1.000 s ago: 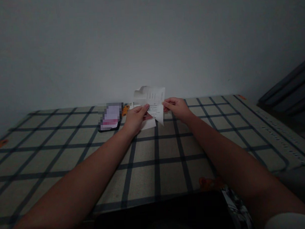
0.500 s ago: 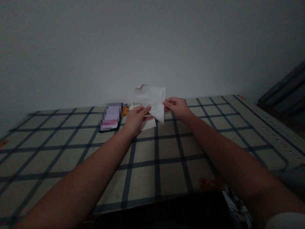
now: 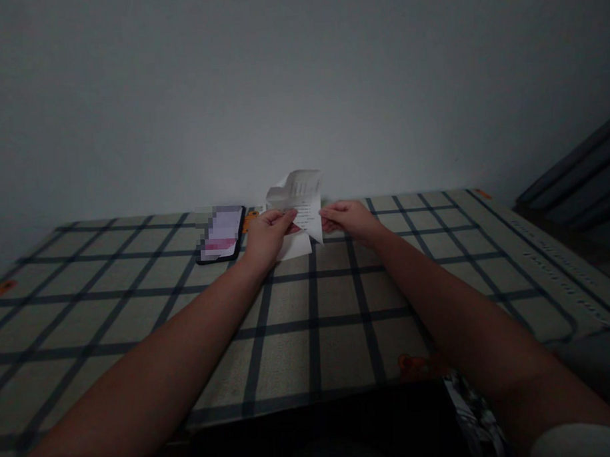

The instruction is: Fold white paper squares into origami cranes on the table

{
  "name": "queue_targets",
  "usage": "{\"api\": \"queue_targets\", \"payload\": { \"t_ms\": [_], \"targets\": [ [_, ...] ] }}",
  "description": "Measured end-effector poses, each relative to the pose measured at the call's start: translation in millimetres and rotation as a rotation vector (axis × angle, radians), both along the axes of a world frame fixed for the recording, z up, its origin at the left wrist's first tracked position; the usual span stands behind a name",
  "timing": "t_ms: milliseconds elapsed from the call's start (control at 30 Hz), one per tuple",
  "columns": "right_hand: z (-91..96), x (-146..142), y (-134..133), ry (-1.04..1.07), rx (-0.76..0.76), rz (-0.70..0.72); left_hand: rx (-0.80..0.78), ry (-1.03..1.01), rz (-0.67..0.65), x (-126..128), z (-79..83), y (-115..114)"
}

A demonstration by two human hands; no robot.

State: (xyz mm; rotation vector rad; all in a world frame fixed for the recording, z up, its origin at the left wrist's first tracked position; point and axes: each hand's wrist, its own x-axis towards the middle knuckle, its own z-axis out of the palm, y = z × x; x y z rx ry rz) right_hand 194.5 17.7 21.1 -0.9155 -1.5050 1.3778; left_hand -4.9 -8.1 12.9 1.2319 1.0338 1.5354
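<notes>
A white printed paper slip (image 3: 302, 196), creased and curled at its top, is held up between both hands above the checked cloth (image 3: 308, 308). My left hand (image 3: 266, 235) pinches its left edge with thumb and fingers closed. My right hand (image 3: 349, 220) pinches its right edge the same way. A second white paper (image 3: 293, 247) lies flat on the cloth just under the hands. The room is dim.
A dark phone (image 3: 221, 234) with a lit screen lies on the cloth to the left of my left hand. A plain pale wall (image 3: 300, 89) rises behind the surface. A dark slanted object (image 3: 573, 179) stands at the far right.
The two hands have come closer together, and the slip has bent and folded inward, its top now narrower and tilted to the left.
</notes>
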Motion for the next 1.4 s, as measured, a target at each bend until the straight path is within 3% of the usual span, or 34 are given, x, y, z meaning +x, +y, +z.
{"api": "queue_targets", "payload": {
  "t_ms": [200,367,633,900,1133,1400],
  "targets": [
    [-0.8,-1,-1,-0.050,0.073,-0.069,-0.064,-0.088,-0.115,1,-1.8,0],
    [2.6,-2,-5,-0.063,0.162,-0.138,-0.144,0.008,-0.218,2,-4.6,-1],
    [1.8,-5,-6,-0.038,0.156,-0.155,-0.113,0.056,-0.140,2,-4.5,-1],
    [1.7,-3,-7,-0.013,0.015,0.058,-0.033,0.106,-0.050,1,-1.3,-3],
    [2.9,-5,-10,-0.118,0.156,-0.061,-0.122,-0.006,-0.148,4,-4.1,-3],
    [6.0,-8,-15,-0.139,0.250,-0.112,-0.165,0.041,-0.275,6,-3.5,-6]
  ]
}}
